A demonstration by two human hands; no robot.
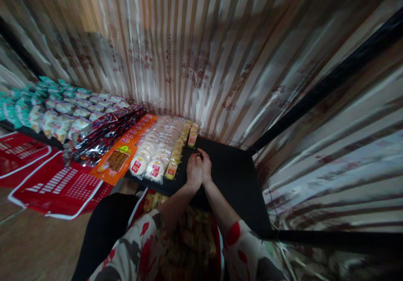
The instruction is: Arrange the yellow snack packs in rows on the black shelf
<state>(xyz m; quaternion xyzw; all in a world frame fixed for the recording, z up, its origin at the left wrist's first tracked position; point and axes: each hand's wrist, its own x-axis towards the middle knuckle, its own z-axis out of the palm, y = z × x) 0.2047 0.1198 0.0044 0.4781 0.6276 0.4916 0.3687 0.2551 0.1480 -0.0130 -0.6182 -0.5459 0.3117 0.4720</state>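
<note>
My left hand (pixel 194 171) and my right hand (pixel 205 164) are pressed together over the black shelf (pixel 233 172). Their fingers curl inward, and whatever lies between them, if anything, is hidden. Just left of my hands runs a row of small yellow wrapped snack packets (pixel 176 151), with one more yellow packet (pixel 193 135) standing at the back beside it. Further left are rows of round white wrapped snacks (pixel 155 170). Below my forearms, a bag or basket holds many yellowish packets (pixel 189 243), dim and blurred.
An orange snack pack (pixel 118 157), dark shiny packs (pixel 108 134), white packets (pixel 64 126) and green packets (pixel 22 111) line the shelf leftward. Red bags (pixel 63 184) with white trim sit below its front edge. Striped sheeting (pixel 195 54) hangs behind; a black post (pixel 302 100) rises at right.
</note>
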